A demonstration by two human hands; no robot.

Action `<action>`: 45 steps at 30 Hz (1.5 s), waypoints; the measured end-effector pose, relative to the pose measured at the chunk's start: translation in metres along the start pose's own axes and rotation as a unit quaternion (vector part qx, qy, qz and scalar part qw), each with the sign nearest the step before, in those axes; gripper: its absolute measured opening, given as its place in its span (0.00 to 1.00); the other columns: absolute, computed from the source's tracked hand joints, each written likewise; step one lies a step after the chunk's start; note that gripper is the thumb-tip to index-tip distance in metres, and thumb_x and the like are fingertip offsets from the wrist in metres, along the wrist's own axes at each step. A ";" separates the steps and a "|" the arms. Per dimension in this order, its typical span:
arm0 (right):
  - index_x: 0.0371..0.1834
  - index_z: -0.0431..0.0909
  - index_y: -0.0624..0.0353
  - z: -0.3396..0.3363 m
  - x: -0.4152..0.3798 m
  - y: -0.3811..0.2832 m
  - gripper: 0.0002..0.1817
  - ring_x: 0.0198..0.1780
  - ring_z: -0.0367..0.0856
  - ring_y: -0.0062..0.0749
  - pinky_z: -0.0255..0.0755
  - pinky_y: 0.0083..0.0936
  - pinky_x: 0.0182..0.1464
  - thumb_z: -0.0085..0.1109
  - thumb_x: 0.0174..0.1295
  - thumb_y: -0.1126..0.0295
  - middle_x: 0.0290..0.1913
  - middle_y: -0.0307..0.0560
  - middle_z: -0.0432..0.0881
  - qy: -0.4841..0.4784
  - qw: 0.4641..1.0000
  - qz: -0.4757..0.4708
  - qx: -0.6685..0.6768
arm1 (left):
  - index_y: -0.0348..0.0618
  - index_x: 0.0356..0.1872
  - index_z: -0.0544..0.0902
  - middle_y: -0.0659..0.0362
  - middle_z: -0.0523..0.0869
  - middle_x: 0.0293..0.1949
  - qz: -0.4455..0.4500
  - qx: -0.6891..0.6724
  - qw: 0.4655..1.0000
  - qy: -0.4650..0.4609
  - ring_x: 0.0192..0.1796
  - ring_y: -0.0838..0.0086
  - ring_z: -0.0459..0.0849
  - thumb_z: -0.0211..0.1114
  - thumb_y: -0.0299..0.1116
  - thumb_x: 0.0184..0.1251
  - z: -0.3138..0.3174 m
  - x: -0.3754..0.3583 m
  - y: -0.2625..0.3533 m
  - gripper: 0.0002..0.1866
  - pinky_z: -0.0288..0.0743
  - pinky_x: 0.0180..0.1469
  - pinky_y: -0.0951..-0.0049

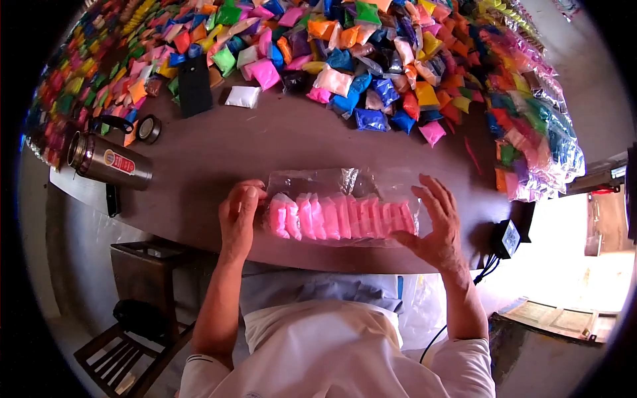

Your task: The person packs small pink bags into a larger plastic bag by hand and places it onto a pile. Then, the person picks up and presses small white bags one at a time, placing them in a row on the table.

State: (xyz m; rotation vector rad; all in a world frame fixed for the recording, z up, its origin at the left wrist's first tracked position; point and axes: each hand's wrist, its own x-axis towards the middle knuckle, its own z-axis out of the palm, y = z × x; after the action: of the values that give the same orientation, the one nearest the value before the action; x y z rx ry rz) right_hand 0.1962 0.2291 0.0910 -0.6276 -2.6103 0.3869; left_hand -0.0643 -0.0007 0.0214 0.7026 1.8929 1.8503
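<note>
A clear plastic bag [317, 179] lies flat near the front edge of the table. Inside it, several small pink packets [340, 217] stand side by side in a row, and the upper strip of the bag is unfilled. My left hand [240, 211] is closed at the bag's upper left corner, its fingers curled against the film. At the other end, my right hand [439, 229] is open, its fingers spread upward beside the bag. The right thumb touches the lower right end of the packet row.
Colourful small packets [345, 60] are heaped across the back. Filled clear bags [541, 146] pile up at right. A steel flask [109, 161], its lid [148, 129], a black flat object [195, 86] and a white packet [243, 97] sit leftward. A black device [507, 239] with cables is at the right edge.
</note>
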 end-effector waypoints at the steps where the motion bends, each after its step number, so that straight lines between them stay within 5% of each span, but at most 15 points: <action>1: 0.60 0.75 0.60 0.000 0.001 -0.004 0.43 0.66 0.72 0.54 0.68 0.46 0.65 0.82 0.38 0.55 0.64 0.56 0.74 -0.018 0.999 -0.032 0.002 | 0.38 0.37 0.83 0.58 0.83 0.47 -0.002 0.003 1.000 -0.002 0.46 0.76 0.79 0.59 0.43 0.75 -0.001 0.000 0.002 0.17 0.72 0.50 0.73; 11: 0.61 0.73 0.65 0.033 0.031 -0.030 0.46 0.63 0.74 0.52 0.68 0.42 0.65 0.81 0.39 0.52 0.61 0.57 0.77 -0.157 0.982 -0.094 0.042 | 0.36 0.37 0.80 0.60 0.83 0.47 0.074 0.046 0.996 -0.014 0.39 0.82 0.75 0.61 0.37 0.74 0.004 -0.003 -0.005 0.12 0.70 0.42 0.79; 16: 0.56 0.78 0.64 0.036 0.035 -0.022 0.45 0.59 0.78 0.52 0.68 0.42 0.65 0.81 0.36 0.45 0.54 0.55 0.82 -0.312 0.944 -0.030 0.100 | 0.36 0.42 0.82 0.63 0.82 0.41 0.042 0.069 0.997 0.010 0.36 0.84 0.73 0.61 0.36 0.74 0.007 -0.005 0.000 0.11 0.68 0.39 0.81; 19: 0.56 0.77 0.64 0.035 0.036 -0.027 0.47 0.59 0.77 0.53 0.68 0.42 0.65 0.81 0.35 0.43 0.55 0.56 0.81 -0.175 0.977 -0.083 0.094 | 0.37 0.43 0.82 0.64 0.81 0.38 0.054 0.079 0.995 0.015 0.36 0.84 0.74 0.61 0.36 0.74 0.008 -0.006 0.001 0.11 0.68 0.38 0.81; 22: 0.58 0.75 0.65 0.028 0.048 -0.049 0.45 0.62 0.75 0.53 0.66 0.42 0.67 0.79 0.41 0.46 0.56 0.58 0.80 -0.161 0.981 -0.081 0.071 | 0.37 0.42 0.82 0.64 0.82 0.38 0.035 0.063 0.997 0.019 0.36 0.84 0.74 0.61 0.37 0.74 0.008 -0.006 0.001 0.12 0.69 0.38 0.80; 29: 0.55 0.78 0.60 0.067 0.052 -0.052 0.40 0.61 0.76 0.50 0.66 0.41 0.67 0.79 0.42 0.46 0.55 0.56 0.80 -0.236 0.951 -0.131 0.150 | 0.36 0.38 0.81 0.62 0.83 0.43 0.074 0.052 0.996 0.001 0.37 0.82 0.76 0.63 0.37 0.72 0.008 -0.006 0.001 0.12 0.71 0.40 0.79; 31: 0.54 0.80 0.59 0.060 0.059 -0.053 0.39 0.60 0.76 0.49 0.66 0.41 0.67 0.79 0.41 0.45 0.56 0.55 0.80 -0.324 0.931 -0.090 0.145 | 0.35 0.38 0.80 0.61 0.83 0.44 0.075 0.037 0.996 0.002 0.37 0.82 0.76 0.63 0.37 0.72 0.007 -0.006 0.000 0.12 0.72 0.41 0.79; 33: 0.54 0.80 0.59 0.056 0.060 -0.058 0.39 0.59 0.77 0.50 0.67 0.41 0.66 0.79 0.41 0.45 0.54 0.55 0.81 -0.307 0.936 -0.090 0.149 | 0.37 0.42 0.82 0.60 0.84 0.45 0.060 0.084 0.995 -0.003 0.43 0.79 0.78 0.62 0.44 0.73 0.007 -0.006 -0.001 0.17 0.72 0.46 0.76; 35: 0.53 0.80 0.60 0.057 0.059 -0.061 0.39 0.58 0.78 0.50 0.68 0.42 0.65 0.79 0.42 0.45 0.53 0.55 0.81 -0.290 0.941 -0.089 0.152 | 0.36 0.40 0.81 0.60 0.83 0.44 0.061 0.082 0.995 0.002 0.41 0.79 0.78 0.62 0.40 0.73 0.009 -0.006 0.003 0.15 0.72 0.44 0.76; 37: 0.51 0.80 0.60 0.062 0.059 -0.069 0.36 0.55 0.79 0.51 0.69 0.42 0.63 0.78 0.43 0.46 0.50 0.55 0.82 -0.164 0.965 -0.134 0.158 | 0.34 0.37 0.81 0.59 0.83 0.43 0.061 0.082 0.995 0.007 0.38 0.78 0.78 0.62 0.37 0.74 0.009 -0.006 0.004 0.13 0.73 0.42 0.77; 45: 0.51 0.82 0.59 0.080 0.067 -0.085 0.31 0.55 0.80 0.49 0.73 0.40 0.60 0.78 0.46 0.53 0.49 0.55 0.83 -0.257 0.948 -0.126 0.138 | 0.33 0.41 0.81 0.56 0.83 0.39 0.065 0.103 0.993 0.001 0.39 0.74 0.80 0.60 0.38 0.75 0.007 -0.007 0.003 0.14 0.74 0.42 0.73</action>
State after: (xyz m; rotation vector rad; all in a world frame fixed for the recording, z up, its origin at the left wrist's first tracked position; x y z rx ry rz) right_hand 0.0740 0.1753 0.0749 -0.0964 -2.9848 0.9173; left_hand -0.0543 0.0008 0.0236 0.9124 2.1053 1.7456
